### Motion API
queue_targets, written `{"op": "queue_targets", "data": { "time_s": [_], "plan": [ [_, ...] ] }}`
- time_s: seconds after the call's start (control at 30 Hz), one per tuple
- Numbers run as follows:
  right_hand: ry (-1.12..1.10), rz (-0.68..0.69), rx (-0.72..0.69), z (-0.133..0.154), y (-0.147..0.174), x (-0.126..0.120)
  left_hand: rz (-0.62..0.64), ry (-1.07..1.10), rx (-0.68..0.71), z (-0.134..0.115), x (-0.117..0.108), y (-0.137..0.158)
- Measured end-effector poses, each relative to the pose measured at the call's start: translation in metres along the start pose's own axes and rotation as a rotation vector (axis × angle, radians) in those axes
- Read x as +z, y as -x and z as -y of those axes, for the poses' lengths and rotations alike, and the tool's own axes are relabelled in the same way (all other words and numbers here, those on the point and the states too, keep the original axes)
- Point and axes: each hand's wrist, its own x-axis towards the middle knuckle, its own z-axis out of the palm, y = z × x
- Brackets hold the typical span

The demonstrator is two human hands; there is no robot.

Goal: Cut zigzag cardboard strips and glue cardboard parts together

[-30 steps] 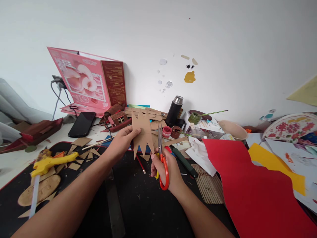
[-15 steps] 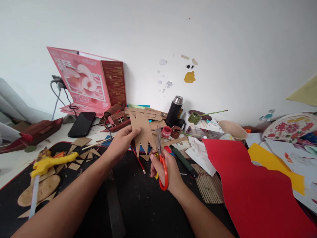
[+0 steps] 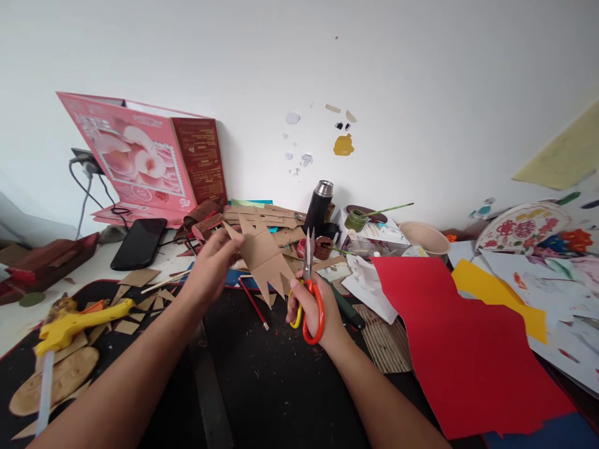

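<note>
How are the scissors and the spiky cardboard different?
The scissors are orange, yellow and silver; the spiky cardboard is brown. The scissors have two handle loops; the spiky cardboard has none. The right hand holds the scissors; the left hand holds the spiky cardboard. Both have pointed tips.

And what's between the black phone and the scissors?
In the head view, mainly the left hand and the spiky cardboard it holds lie between the black phone and the scissors.

Soft light greys the wall (image 3: 421, 81); shadows fall faintly; edges stretch
</note>
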Motion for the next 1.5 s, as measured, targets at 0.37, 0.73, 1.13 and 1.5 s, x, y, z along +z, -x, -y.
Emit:
{"op": "queue_targets", "data": {
  "time_s": [0.37,0.73,1.13,1.5],
  "plan": [
    [0.166,0.076,-0.038,-0.007,0.005,0.002,0.323,-0.961,0.722,-0.015,-0.010,0.006],
    [0.178,0.061,-0.027,-0.008,0.006,0.003,0.773,-0.824,0.445,-0.019,-0.010,0.009],
    [-0.030,0.037,0.005,-0.004,0.001,0.001,0.497,-0.637,0.062,-0.028,-0.021,0.005],
    [-0.015,0.037,-0.010,-0.007,-0.002,0.001,0.215,-0.290,-0.170,-0.008,0.002,0.009]
  ]
}}
